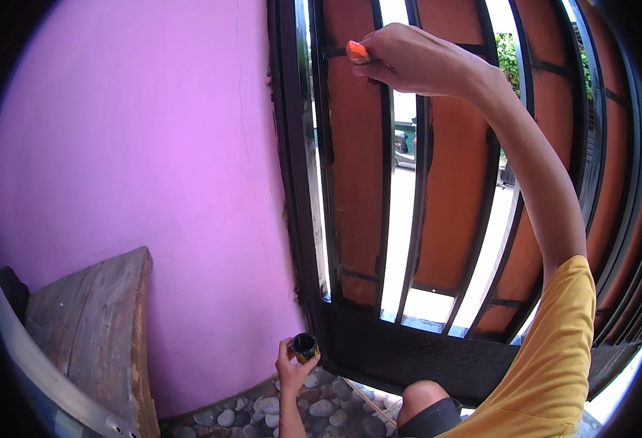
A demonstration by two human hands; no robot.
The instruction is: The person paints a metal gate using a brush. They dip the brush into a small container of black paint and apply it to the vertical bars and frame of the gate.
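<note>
My right hand (401, 62) is raised at the upper middle, closed around a paintbrush whose orange handle end (357, 52) pokes out of the fist. The hand hides its bristles. Behind that hand stands a gate (452, 190) with black metal bars and reddish-brown panels. Low down, my left hand (293, 371) grips a small open paint can (305, 348) with a yellowish label. Its inside looks black. The can is held upright by the foot of the gate's left post, close to the pink wall.
A pink wall (153, 168) fills the left side, with a weathered wooden board (91, 328) leaning against it. Rounded stones (262, 412) cover the ground beneath my left hand. My bent knee (424, 400) is near the gate's black bottom plate (408, 354). Through the gaps, a parked motorcycle (404, 147) is visible.
</note>
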